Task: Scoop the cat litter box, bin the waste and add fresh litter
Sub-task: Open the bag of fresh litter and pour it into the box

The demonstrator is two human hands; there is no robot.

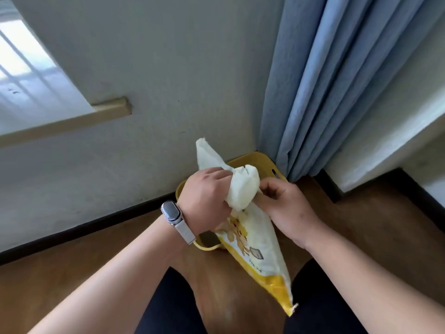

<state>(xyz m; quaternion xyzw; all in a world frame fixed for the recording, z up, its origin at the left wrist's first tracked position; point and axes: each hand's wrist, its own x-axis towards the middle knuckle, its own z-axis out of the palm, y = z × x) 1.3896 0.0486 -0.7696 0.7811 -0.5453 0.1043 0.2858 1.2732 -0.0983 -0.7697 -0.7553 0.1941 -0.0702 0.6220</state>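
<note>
A white and yellow litter bag (258, 247) hangs tilted over the yellow litter box (261, 159), which stands on the floor in the corner. My left hand (204, 196) grips the bag's bunched upper part from the left. My right hand (286, 208) pinches the twisted white top of the bag from the right. The bag and my hands hide most of the box's inside; only its yellow rim shows. The bag's yellow bottom edge points toward me, above the floor between my knees.
A blue curtain (337, 80) hangs just right of the box, touching its far corner. A white wall with a dark skirting board (96, 225) runs behind. The wooden floor (72, 273) spreads to the left and right. My dark-clad knees are at the bottom edge.
</note>
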